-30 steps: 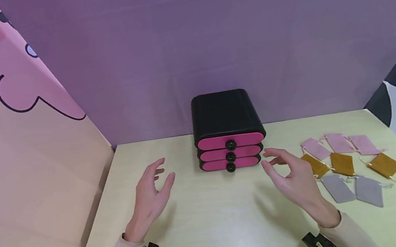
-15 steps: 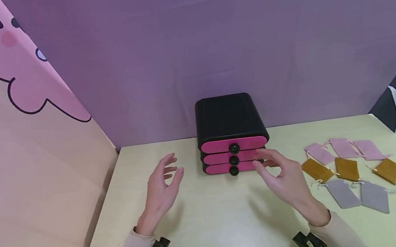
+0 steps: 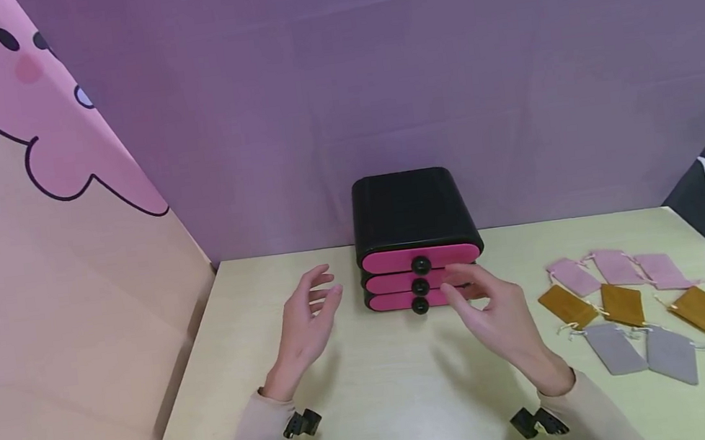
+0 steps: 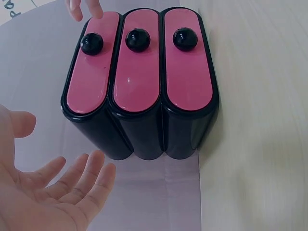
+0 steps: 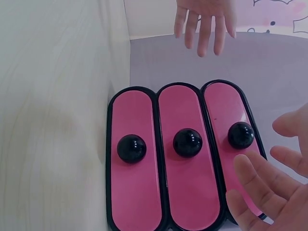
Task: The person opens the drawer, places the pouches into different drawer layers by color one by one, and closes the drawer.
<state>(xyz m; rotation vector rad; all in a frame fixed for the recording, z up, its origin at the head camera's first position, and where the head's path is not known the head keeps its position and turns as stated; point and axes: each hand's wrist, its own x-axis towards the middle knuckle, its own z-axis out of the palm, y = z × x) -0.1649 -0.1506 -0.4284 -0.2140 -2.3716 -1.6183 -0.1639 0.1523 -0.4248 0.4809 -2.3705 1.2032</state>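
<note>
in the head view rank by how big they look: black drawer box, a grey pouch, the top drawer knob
1. black drawer box
2. grey pouch
3. top drawer knob
The pouch lies nearer the camera, but the order is plain.

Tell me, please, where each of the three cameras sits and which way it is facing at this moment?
Head: worn high, looking forward and down at the table, drawer box, pouches; both forearms and hands show.
Left wrist: on the left wrist, facing the box's pink drawer fronts; left hand open.
Right wrist: on the right wrist, facing the black knobs; right hand open.
Both wrist views share all three drawers.
</note>
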